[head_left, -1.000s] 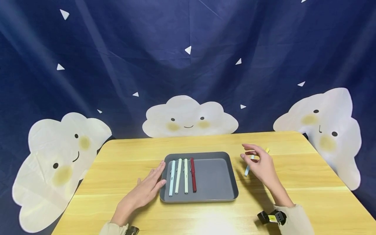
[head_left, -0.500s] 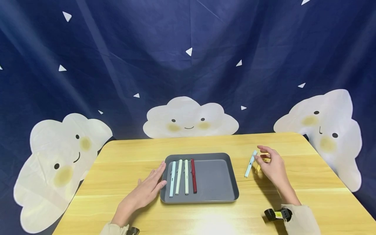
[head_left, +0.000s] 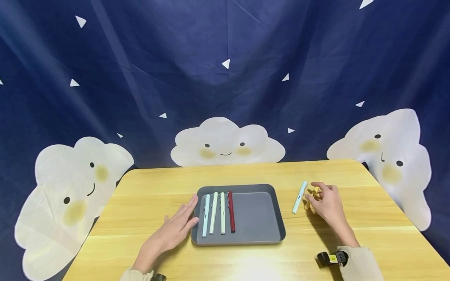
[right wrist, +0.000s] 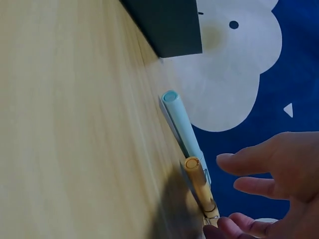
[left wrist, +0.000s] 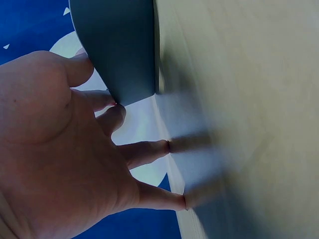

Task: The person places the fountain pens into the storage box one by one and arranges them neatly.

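My left hand (head_left: 174, 230) rests with extended fingers against the left side of a dark grey tray (head_left: 258, 218); thumb and fingertips are at its rim. Inside the tray lie a light blue pen (head_left: 206, 216), two pale green pens (head_left: 222, 214) and a dark red pen (head_left: 231, 212), side by side. Right of the tray, my right hand (head_left: 327, 205) is over a yellow pen (right wrist: 199, 184) on the table. Its fingertips reach the pen's clip end, while the thumb stays apart from it in the right wrist view. Another light blue pen (head_left: 299, 198) lies just left of the yellow one.
The wooden table (head_left: 158, 187) carries the tray and pens. A dark blue curtain (head_left: 225, 89) with white clouds hangs behind its far edge. Each forearm wears a black wrist camera, the right one (head_left: 332, 258) low over the table.
My right hand has moved right from the light blue pen to the yellow pen, then lowered slightly over it. The left hand keeps its place at the tray.
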{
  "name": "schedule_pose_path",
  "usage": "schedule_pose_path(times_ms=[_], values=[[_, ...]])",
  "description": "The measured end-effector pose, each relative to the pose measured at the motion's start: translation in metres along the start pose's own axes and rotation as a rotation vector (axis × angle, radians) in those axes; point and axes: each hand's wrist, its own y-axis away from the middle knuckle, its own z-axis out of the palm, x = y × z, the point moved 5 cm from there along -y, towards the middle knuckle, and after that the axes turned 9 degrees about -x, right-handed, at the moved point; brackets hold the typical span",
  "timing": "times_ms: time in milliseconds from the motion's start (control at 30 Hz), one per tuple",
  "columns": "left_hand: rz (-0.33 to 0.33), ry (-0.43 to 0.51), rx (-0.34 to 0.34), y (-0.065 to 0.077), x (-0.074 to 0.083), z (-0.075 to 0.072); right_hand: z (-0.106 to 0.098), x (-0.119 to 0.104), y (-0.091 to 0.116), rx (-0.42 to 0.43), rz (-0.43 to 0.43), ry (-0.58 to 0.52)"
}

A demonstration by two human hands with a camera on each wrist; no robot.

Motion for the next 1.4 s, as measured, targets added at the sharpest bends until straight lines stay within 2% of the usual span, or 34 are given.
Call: schedule_pose_path(times_ms=[133,400,800,1100,1400], values=[[-0.002,-0.004,-0.003,0.0,0.0,0.001,0.004,0.005,0.0,-0.046,0.029,0.026],[0.001,-0.008,-0.003,-0.001,0.001,0.0,0.009,0.01,-0.001,-0.06,0.069,0.045],[-0.009,0.004,-0.01,-0.001,-0.003,0.002,0.007,0.011,0.0,-0.086,0.057,0.094],[0.004,-0.002,0.012,0.0,0.0,0.0,0.003,0.013,-0.003,-0.062,0.054,0.146],[-0.001,0.001,0.009,0.0,-0.001,0.0,-0.001,0.016,-0.004,-0.042,0.084,0.129]])
